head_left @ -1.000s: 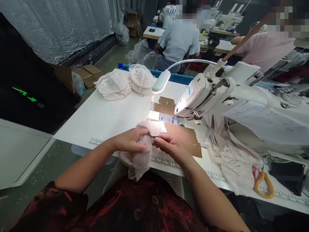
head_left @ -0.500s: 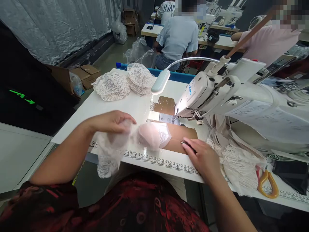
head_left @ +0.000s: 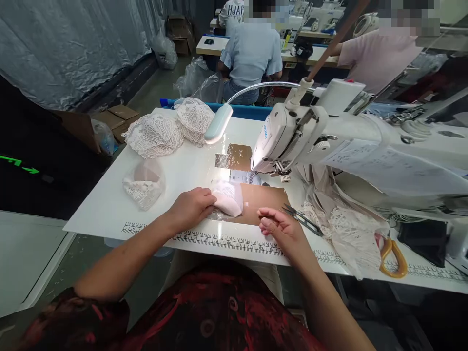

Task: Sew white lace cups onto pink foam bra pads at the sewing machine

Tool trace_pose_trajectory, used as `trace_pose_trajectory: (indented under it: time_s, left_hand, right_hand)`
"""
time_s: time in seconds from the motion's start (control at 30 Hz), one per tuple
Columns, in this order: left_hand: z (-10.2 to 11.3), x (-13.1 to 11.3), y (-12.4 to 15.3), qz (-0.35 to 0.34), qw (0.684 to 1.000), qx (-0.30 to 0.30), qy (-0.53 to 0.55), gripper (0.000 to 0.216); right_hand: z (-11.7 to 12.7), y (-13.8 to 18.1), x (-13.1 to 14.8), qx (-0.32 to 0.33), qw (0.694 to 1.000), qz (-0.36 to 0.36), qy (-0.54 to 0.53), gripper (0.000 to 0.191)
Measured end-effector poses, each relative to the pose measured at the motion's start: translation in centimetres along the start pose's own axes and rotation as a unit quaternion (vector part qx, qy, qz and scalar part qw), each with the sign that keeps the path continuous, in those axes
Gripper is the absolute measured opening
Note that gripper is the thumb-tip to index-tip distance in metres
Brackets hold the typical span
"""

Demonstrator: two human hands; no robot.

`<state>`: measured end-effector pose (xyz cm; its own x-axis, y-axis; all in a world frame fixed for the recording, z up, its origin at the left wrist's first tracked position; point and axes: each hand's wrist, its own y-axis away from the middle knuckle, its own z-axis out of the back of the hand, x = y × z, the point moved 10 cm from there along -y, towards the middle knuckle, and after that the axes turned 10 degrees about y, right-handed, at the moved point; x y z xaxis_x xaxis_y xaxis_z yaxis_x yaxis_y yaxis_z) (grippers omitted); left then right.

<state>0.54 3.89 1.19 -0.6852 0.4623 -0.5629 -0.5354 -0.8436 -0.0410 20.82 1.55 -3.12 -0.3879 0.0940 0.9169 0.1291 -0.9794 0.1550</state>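
A pale padded bra cup (head_left: 230, 201) lies on the brown board in front of the sewing machine. My left hand (head_left: 195, 208) grips its left edge between thumb and fingers. To the right, my right hand (head_left: 283, 226) hovers by the board's front edge, fingers loosely curled and thumb apart, with nothing visible in it. Black thread snips (head_left: 302, 219) lie just beyond that hand, touching neither hand. Another lace-edged cup (head_left: 144, 184) rests alone on the table at left.
The sewing machine (head_left: 292, 131) stands behind the brown board (head_left: 263, 200); a lamp (head_left: 219, 123) reaches over it. Stacked lace cups (head_left: 155, 134) sit at the back left. At right are lace pieces (head_left: 353, 234) and yellow-handled scissors (head_left: 395, 261). Other people sit beyond.
My left hand has put the lace-edged cup down at left and now grips the cup on the board. My right hand has let go of the snips. The view has shifted right.
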Motion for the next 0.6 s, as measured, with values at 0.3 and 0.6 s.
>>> trace_pose_trajectory:
  time_s: [0.3,0.6]
  left_hand:
    - [0.2,-4.7,2.5,-0.049,0.993,-0.106,0.021,0.024]
    - [0.6,-5.4,4.6,-0.115,0.982,-0.104,0.111,0.038]
  right_hand:
    - [-4.8,-0.2,2.8,0.033,0.984,0.015,-0.173,0.033]
    - [1.7,2.9,1.0,-0.077,0.967,0.051,-0.236,0.031]
